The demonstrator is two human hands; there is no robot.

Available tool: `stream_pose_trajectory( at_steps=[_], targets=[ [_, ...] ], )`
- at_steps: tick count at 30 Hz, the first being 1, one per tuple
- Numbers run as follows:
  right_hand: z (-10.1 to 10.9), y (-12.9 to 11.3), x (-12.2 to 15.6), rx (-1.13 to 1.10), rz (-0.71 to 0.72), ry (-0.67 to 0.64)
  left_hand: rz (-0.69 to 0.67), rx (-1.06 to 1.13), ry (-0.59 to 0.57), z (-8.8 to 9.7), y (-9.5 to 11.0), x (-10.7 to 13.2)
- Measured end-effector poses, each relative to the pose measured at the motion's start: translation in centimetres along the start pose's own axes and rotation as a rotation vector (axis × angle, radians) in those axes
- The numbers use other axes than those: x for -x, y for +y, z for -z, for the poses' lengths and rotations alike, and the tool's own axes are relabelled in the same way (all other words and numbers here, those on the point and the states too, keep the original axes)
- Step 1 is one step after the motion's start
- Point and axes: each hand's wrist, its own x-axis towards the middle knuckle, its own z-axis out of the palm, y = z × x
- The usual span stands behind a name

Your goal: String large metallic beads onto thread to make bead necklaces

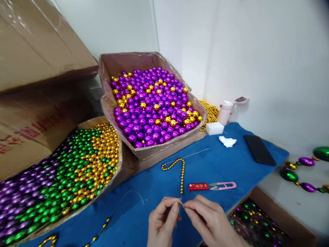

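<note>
My left hand (163, 219) is pinched closed on a thin clear thread just below the end of a strand of small gold beads (182, 175). Close beside it, my right hand (209, 218) also pinches the thread between thumb and forefinger. The strand runs away from my fingers and curls over the blue cloth (205, 161), where a thin thread or wire (191, 155) trails from its far end. Thread snips (222, 185) with a pink handle lie just beyond my right hand, their blades against a red packet (199, 186).
A box of purple and gold balls (154, 127) stands behind; a box of green, gold and purple beads (74, 168) is at left. A phone (259, 150), crumpled tissue (227, 141), white block (215, 128) and pink bottle (225, 111) sit at right. Another threaded string (105, 224) lies front left.
</note>
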Motion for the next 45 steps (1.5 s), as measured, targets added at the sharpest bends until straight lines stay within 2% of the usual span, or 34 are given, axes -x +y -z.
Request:
stream_pose_trajectory(
  at_steps=[27,32,39,45],
  targets=[
    [0.0,-0.1,-0.1,-0.010,-0.016,-0.022,-0.006,-0.003,0.030,-0.2,0.1,0.0],
    [0.2,-0.2,-0.2,0.000,-0.013,-0.027,0.038,0.014,0.001,0.1,-0.1,-0.2],
    [0.7,-0.7,-0.6,-0.010,-0.012,-0.100,0.082,0.052,-0.013,0.1,-0.2,-0.8],
    [0.7,-0.8,-1.3,-0.083,-0.065,-0.180,0.186,0.171,-0.091,0.2,0.1,-1.5]
  ],
)
